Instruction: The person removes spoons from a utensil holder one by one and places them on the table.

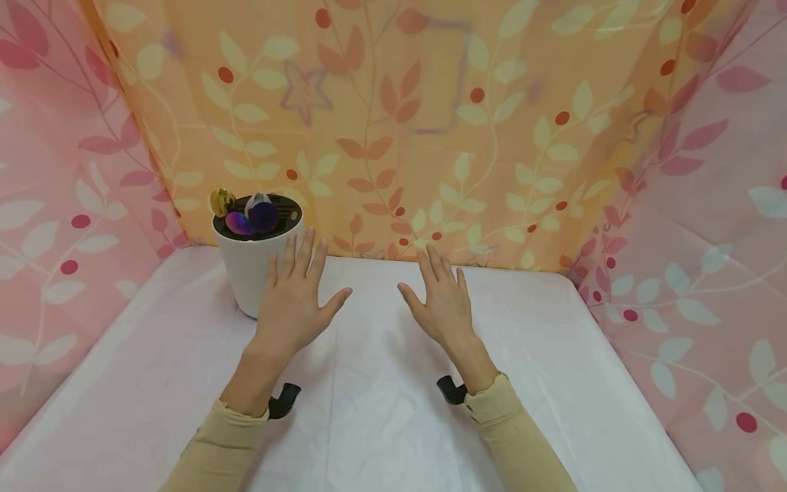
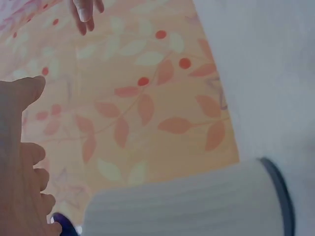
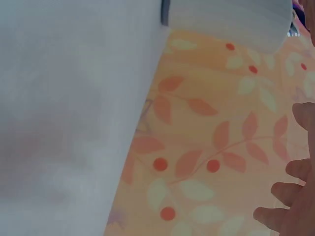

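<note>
My left hand is held over the table with fingers spread and straight, holding nothing. In the head view its fingers overlap the right side of a white round bin with a black top. On that top sit a shiny gold object and dark purple, glossy rounded objects, whose kind I cannot tell. My right hand is likewise spread, palm down, with nothing in it, to the right of the left hand. The bin's white side also shows low in the left wrist view, and at the top of the right wrist view.
A white cloth covers the table. Behind it hangs an orange leaf-patterned curtain, with pink patterned curtains at both sides. A black wrist mount sticks out by the left sleeve, another black mount by the right sleeve.
</note>
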Motion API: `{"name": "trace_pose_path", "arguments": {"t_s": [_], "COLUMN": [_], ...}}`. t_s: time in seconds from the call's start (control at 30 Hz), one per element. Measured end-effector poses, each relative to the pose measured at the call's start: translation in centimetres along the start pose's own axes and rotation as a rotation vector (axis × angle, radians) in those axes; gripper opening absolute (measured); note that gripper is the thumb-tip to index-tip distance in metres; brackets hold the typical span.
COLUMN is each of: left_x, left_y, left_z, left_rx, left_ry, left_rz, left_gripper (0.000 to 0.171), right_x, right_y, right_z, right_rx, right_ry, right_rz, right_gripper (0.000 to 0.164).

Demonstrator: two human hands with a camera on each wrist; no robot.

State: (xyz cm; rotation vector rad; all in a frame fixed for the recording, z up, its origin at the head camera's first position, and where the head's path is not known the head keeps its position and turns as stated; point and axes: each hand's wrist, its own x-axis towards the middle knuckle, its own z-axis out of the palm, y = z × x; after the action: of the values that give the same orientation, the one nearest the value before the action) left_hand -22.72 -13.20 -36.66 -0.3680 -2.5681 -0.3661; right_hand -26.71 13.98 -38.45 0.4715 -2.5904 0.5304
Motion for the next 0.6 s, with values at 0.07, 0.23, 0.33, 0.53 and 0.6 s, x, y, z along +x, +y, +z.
{"name": "trace_pose_path", "arguments": {"t_s": [0.07,0.23,0.33,0.53,0.6], "left_x": [0.0,-0.1,-0.2,-0.2,-0.3], "left_y": [-0.6,-2.2,-3.6,-7.3,-8.6], "left_z": [-0.9,-3.0,-4.2,-5.8,-6.2], "left_rx": [-0.009,-0.015,-0.019,-0.022,-0.028], "left_ry": [0.073,0.239,0.305,0.336,0.308], "left_rz": [0.020,0.052,0.030,-0.061,-0.101], "left_gripper": [0.095,0.090,0.089,0.089,0.089], "right_x": [0.5,2.2,3.5,6.1,6.8], "right_y": [-0.8,-2.8,-4.2,-7.3,-8.2], "right_z": [0.0,0.4,0.7,1.8,2.3], "right_rx": [0.023,0.074,0.108,0.147,0.149], "right_ry": [0.037,0.097,0.094,0.030,0.000], "right_rz": [-0.036,-0.116,-0.147,-0.187,-0.190], "right_gripper": [0.075,0.072,0.073,0.076,0.077]}}
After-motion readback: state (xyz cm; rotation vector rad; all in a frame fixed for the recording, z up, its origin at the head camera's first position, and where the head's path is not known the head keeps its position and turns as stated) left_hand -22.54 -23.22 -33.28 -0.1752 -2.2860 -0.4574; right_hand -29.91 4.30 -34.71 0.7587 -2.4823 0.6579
